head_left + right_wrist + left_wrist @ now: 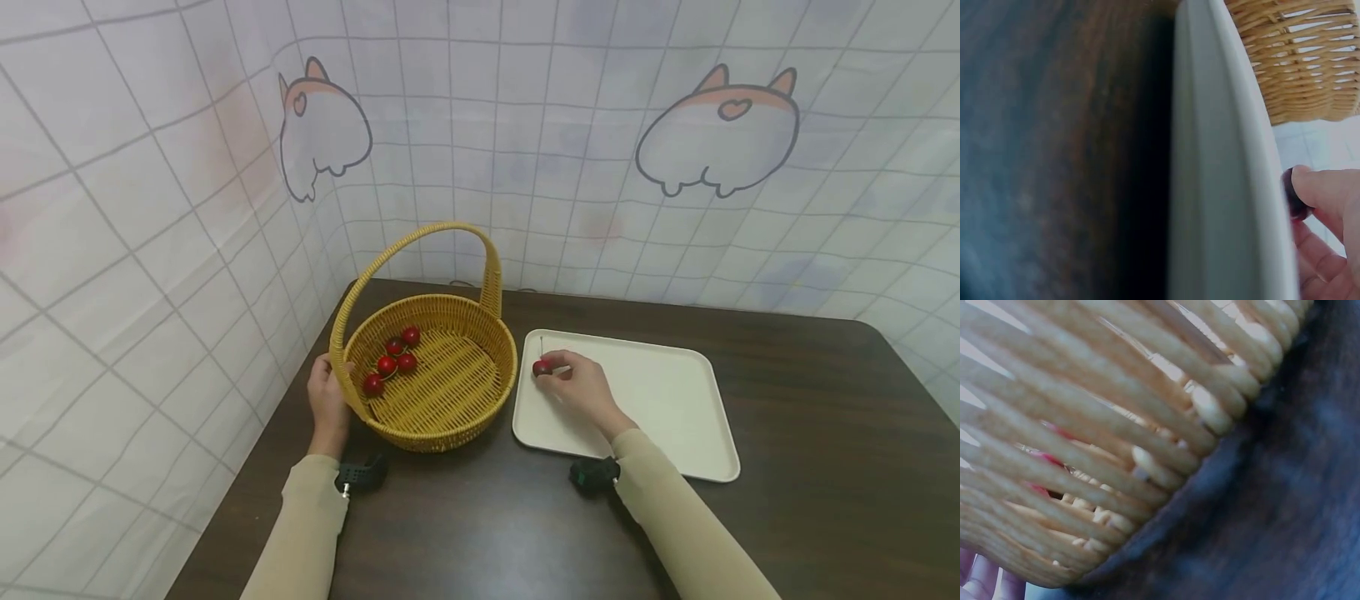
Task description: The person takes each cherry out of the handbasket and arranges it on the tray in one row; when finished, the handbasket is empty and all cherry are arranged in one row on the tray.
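The right hand [579, 383] pinches a small, round, dark red cherry [542, 367] with a thin stem. Its thumb and fingers are nearly closed, with just the cherry between them. The cherry is over the left end of a flat, white tray [667, 392] with round corners. I cannot tell if it touches the tray.

The left hand [327, 404] holds the left side of a round, yellow, woven basket [450, 379] with a tall handle [491, 287]. Its fingers bend at the rim, but the basket hides part of them. In the basket, 5 shiny red cherries [386, 367] sit close together on the left side.

The basket is just left of the tray. Both are on a dark brown wooden desk [480, 525]. Behind is a white cloth [562, 150] with grey squares and 2 dog drawings [717, 146]. The person wears light tan sleeves [303, 525] and black wrist straps [362, 473].
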Demonstrator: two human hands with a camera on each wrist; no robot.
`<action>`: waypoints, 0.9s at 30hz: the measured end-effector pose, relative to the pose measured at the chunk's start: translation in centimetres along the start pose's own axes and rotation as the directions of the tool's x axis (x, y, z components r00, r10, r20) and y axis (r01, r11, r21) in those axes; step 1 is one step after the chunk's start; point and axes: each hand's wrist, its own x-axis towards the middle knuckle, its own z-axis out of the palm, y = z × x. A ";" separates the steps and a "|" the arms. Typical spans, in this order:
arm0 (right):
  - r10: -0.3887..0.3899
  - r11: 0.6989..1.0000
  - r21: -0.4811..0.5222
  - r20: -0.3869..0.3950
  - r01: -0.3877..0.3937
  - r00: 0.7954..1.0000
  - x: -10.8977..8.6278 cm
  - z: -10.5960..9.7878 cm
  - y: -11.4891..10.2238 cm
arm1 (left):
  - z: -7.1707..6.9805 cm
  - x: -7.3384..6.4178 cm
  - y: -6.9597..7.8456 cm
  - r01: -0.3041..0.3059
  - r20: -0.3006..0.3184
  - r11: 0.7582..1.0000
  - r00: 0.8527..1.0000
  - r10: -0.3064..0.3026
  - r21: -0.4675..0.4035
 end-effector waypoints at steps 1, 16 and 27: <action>-0.001 1.000 -0.012 -0.003 0.001 1.000 0.0 0.1 0.0 | 0.0 0.0 0.0 -0.003 -0.002 1.000 1.000 0.003 0.001; -0.044 0.995 -0.088 -0.017 0.042 0.999 -0.1 0.8 0.3 | -0.1 -0.1 0.0 -0.013 0.016 1.000 1.000 0.013 0.000; 0.037 0.994 0.109 -0.085 -0.027 0.996 -0.5 -0.9 -1.1 | -0.2 -0.3 0.7 0.002 0.034 1.000 0.999 -0.002 -0.026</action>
